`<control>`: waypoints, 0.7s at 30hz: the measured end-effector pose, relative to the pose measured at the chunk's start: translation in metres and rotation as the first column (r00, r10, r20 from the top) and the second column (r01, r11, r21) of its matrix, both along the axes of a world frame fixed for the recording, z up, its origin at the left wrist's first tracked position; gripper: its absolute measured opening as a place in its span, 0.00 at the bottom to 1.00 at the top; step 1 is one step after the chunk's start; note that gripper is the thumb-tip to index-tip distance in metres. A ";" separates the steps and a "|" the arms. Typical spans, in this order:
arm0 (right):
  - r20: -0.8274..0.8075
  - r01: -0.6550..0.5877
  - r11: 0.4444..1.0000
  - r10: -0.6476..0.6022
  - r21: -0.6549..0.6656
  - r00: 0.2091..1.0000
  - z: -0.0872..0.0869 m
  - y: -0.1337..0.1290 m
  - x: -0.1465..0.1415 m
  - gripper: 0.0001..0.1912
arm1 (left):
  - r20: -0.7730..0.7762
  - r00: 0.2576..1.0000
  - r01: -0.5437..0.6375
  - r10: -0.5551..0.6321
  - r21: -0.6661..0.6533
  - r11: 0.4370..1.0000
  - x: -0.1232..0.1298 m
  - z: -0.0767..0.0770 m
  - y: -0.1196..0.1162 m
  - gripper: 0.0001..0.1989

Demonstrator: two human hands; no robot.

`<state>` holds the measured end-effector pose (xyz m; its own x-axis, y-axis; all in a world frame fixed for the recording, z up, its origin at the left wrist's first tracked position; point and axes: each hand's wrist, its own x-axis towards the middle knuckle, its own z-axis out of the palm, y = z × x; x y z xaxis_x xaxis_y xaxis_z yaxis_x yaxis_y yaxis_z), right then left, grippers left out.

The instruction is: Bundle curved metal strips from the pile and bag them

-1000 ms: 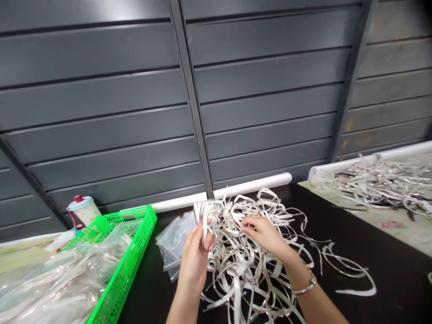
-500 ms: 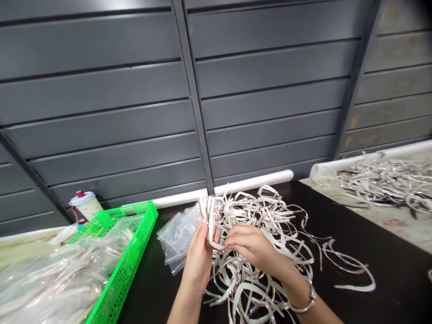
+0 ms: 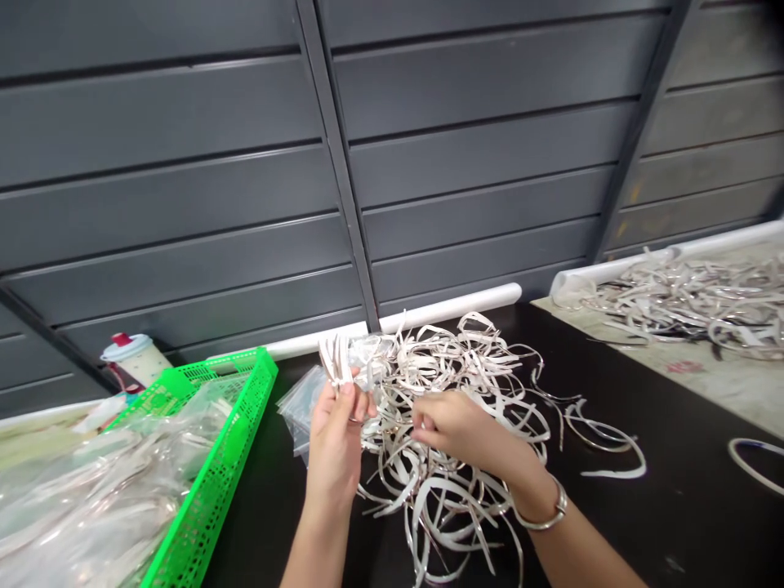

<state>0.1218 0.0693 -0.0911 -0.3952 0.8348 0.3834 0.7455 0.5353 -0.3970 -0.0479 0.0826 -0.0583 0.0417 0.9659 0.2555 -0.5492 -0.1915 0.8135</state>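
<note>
My left hand [image 3: 340, 416] is closed around a small bundle of curved white strips [image 3: 334, 359] with shiny metallic edges, their ends standing up above the fingers. To the right, my right hand [image 3: 456, 425] hovers over a loose pile of the same strips [image 3: 459, 514], its fingers curled together. Whether anything is pinched in those fingers is hidden. Beside my left hand lie several clear plastic bags [image 3: 303, 404], partly covered by that hand and the pile.
A green perforated basket [image 3: 229, 457] at the left holds bagged strips [image 3: 116, 482]. Behind it stands a lidded cup [image 3: 138, 359]. White tubes [image 3: 453, 306] run along the grey panelled wall [image 3: 478, 188]. Another heap of strips [image 3: 704, 298] lies at the right, beyond the black table [image 3: 649, 539].
My hands have drawn apart. The left has shifted leftward with the bundle, and the right no longer touches the strips in it. The camera view has tilted and shifted a little.
</note>
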 end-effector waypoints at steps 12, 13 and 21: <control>0.606 0.047 0.954 0.149 -0.296 0.781 -0.042 0.011 -0.046 0.10 | 0.000 0.999 0.040 -0.040 -0.053 0.998 -0.001 0.003 0.000 0.12; 0.606 0.053 0.954 0.143 -0.294 0.783 -0.038 0.010 -0.047 0.11 | -0.003 0.999 0.040 -0.040 -0.059 0.997 -0.002 0.003 0.000 0.12; 0.623 0.082 0.940 0.153 -0.332 0.767 -0.038 0.012 -0.056 0.09 | -0.010 0.998 0.053 -0.054 -0.074 0.996 -0.003 0.002 -0.001 0.12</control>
